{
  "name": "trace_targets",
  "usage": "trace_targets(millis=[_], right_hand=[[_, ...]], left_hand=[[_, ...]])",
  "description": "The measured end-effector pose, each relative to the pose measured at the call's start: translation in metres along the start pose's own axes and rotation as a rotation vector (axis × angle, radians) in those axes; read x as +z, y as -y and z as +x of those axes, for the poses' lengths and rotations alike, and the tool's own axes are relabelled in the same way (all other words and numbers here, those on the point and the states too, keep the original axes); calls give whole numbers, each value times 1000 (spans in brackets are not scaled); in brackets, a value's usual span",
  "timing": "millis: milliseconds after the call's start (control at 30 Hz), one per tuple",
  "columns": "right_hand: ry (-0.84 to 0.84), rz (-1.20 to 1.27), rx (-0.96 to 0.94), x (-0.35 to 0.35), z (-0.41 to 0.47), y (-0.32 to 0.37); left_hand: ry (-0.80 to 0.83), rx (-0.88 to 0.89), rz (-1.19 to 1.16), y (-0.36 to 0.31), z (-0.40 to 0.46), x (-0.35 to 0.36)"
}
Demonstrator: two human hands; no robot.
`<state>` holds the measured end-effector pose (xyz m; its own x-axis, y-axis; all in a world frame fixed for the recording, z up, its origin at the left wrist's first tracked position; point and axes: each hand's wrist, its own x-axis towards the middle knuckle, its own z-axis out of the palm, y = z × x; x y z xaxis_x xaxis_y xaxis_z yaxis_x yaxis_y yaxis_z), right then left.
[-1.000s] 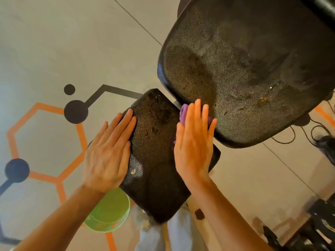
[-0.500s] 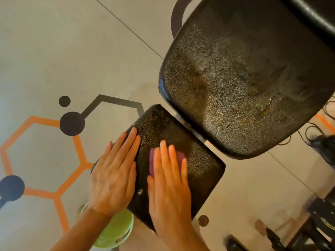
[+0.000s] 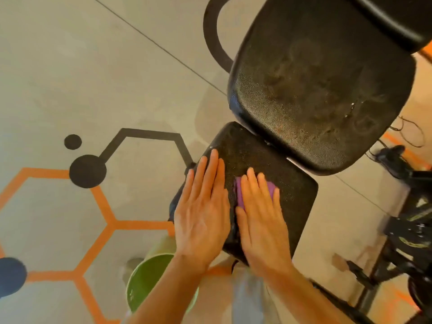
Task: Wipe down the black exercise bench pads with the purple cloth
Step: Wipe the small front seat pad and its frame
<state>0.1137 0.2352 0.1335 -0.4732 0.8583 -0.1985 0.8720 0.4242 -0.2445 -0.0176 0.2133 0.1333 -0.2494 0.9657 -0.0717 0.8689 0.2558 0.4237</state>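
Counting two pads (image 3: 292,195), one purple cloth (image 3: 239,195), two hands (image 3: 202,216).

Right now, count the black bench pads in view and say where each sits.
3. The small pad lies under both hands; the large pad sits beyond it; a third pad shows partly at the top right corner. More may lie out of view.

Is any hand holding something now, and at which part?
Nothing is gripped. The right hand presses flat on the purple cloth, covering most of it; the left hand rests flat on the small pad.
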Motion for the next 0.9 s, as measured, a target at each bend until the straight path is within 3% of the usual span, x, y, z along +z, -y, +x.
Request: trace_targets(millis=[100,167,267,333,467,533,633,733,833,900], right_hand=[[-109,23,310,-9,63,-14],[-159,39,441,0,47,10],[-95,71,292,9,-32,69],[-76,94,207,8,-28,56],[-173,72,423,-3,72,0],[-201,98,430,4,58,16],[-87,132,227,7,-20,58],[-40,75,59,1,5,25],[-124,36,272,-5,90,-3],[-164,25,392,1,90,14]], left_hand=[[15,65,-40,13,-6,-2],[40,115,-1,23,-10,-3],[52,155,32,28,-9,1],[31,173,31,28,-8,3],[18,184,21,33,-9,7],[3,194,23,32,-8,7],[2,195,5,33,-7,7],[15,196,-12,32,-7,5],[-8,172,-53,32,-9,1],[-26,136,-116,31,-11,-2]])
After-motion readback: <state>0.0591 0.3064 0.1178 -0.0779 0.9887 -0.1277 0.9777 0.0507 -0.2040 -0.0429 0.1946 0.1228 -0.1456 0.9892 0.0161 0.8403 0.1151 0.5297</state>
